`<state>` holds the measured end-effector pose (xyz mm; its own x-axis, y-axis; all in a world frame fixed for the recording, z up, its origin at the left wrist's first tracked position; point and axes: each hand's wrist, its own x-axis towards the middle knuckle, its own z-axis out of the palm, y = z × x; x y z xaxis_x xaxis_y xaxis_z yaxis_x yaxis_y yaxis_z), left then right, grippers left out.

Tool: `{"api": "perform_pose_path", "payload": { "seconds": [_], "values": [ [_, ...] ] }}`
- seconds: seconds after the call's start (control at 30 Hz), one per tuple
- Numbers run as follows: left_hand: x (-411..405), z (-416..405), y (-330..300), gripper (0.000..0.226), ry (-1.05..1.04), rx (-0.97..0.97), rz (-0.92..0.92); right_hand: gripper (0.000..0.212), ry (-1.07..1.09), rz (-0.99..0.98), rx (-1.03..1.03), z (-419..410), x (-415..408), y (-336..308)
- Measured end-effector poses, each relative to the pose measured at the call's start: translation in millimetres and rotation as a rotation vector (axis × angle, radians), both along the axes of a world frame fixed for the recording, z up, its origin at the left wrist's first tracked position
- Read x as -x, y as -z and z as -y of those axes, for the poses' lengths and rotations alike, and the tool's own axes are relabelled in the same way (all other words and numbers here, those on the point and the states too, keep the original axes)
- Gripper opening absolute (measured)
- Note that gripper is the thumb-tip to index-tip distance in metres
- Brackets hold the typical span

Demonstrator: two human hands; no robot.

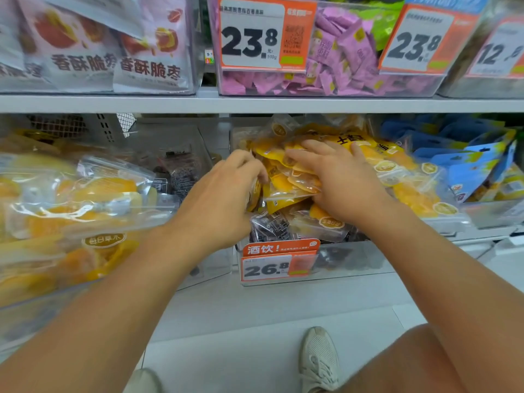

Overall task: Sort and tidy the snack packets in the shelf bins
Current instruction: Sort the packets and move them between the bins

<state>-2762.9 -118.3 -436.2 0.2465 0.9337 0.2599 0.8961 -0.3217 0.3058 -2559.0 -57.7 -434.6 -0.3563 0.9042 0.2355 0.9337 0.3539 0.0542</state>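
A clear shelf bin (354, 262) on the lower shelf holds a heap of yellow dried-fruit packets (289, 182) over a few dark packets (269, 225). My left hand (224, 194) reaches into the bin's left side, and its curled fingers grip the edge of a yellow packet. My right hand (337, 177) lies flat on top of the heap, fingers spread and pressing the packets down. More yellow packets (411, 191) spill toward the bin's right side.
To the left stands a bin of large clear bags with yellow fruit (71, 211), and behind it a near-empty clear bin (181, 165) with dark packets. Blue packets (467, 160) fill the bin at right. Upper shelf (255, 104) carries bins with price tags. My shoe (319, 361) is on the floor below.
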Motion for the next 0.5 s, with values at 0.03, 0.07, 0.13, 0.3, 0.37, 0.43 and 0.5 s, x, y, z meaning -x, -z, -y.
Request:
{"api": "perform_pose_path", "payload": {
  "seconds": [0.03,0.07,0.13,0.3,0.37,0.43,0.5],
  "values": [
    [0.2,-0.2,1.0,0.054,0.003,0.000,-0.008,0.095,-0.004,0.029,0.006,-3.6,0.1,3.6],
    [0.3,-0.3,1.6,0.050,0.006,-0.003,-0.005,0.096,-0.009,0.044,0.013,-6.6,0.0,5.7],
    [1.5,-1.9,1.4,0.047,0.021,-0.005,0.020,0.098,-0.037,0.028,0.032,-6.3,-0.1,4.0],
    [16.1,-7.2,-3.9,0.032,0.157,-0.034,0.022,0.035,-0.402,-0.401,0.124,20.5,21.7,-17.6],
    [19.7,-6.0,-6.1,0.008,0.217,-0.020,-0.061,0.024,-0.418,-0.348,0.438,21.3,35.6,-16.0],
    [21.9,-6.9,-6.4,0.020,0.225,0.004,-0.198,0.034,-0.359,-0.091,0.609,13.4,47.1,-7.3],
    [21.4,-5.6,-7.1,0.036,0.250,0.056,-0.280,0.058,-0.307,0.054,0.605,3.9,52.6,-0.2]
  ]
}}
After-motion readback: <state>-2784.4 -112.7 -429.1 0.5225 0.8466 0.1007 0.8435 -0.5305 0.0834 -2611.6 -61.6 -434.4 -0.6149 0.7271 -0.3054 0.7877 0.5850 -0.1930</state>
